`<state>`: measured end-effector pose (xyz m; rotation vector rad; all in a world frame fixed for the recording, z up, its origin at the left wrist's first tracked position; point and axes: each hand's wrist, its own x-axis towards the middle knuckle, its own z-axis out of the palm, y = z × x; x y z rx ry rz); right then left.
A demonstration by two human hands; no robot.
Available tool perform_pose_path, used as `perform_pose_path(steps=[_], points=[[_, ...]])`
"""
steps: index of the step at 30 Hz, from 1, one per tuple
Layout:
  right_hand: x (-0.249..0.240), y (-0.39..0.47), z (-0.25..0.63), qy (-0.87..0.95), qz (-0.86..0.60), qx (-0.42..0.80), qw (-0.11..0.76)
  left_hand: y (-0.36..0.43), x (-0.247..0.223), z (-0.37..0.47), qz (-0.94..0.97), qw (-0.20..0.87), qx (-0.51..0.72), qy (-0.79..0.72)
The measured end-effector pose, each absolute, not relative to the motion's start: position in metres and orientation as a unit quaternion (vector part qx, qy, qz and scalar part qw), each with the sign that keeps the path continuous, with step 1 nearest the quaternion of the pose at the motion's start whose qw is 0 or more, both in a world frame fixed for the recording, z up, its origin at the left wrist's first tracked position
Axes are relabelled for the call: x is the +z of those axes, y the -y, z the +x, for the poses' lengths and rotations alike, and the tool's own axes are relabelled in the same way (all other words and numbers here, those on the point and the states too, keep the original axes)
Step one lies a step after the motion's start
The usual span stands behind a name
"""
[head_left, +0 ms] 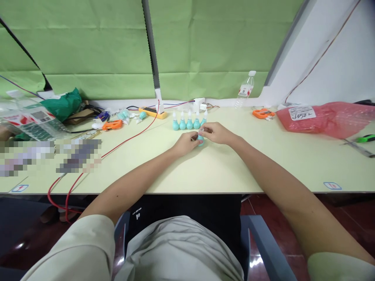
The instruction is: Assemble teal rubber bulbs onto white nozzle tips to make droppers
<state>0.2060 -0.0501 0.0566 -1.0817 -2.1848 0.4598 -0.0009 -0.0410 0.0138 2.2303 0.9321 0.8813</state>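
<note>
Near the middle of the table, my left hand (186, 143) grips the round teal body of a nasal aspirator (200, 141), which stands upright. My right hand (216, 132) is closed at its top, thumb and fingers pinching the pale tip. The fingers partly hide both the tip and the body. Just behind my hands, several matching aspirators (189, 123) stand upright in a row, teal bulbs below and whitish pointed tips above. The right end of that row is partly covered by my right hand.
Orange tools (113, 125), a yellow multimeter (152, 112) and small teal bulbs (142, 115) lie back left. A red cable (129, 137) crosses the table's left side. At right are a plastic bottle (246, 89), another orange tool (263, 113) and a red bag (315, 121).
</note>
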Motion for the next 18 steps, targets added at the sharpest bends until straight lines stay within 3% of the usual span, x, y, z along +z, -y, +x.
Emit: perform_pose_path(steps=[4,8,13,18], points=[[0.048,0.040,0.207,0.811,-0.376,0.245,0.374,0.037,0.036,-0.029,0.902,0.124,0.275,-0.310],[0.040,0.036,0.206,0.771,-0.386,0.321,0.391,0.024,0.054,-0.054,0.905,-0.021,0.212,-0.368],[0.036,0.042,0.196,0.772,-0.366,0.344,0.390,0.014,0.048,-0.066,0.898,0.016,0.116,-0.424],[0.027,0.040,0.191,0.787,-0.368,0.317,0.380,0.010,0.038,-0.062,0.902,0.099,0.130,-0.400]])
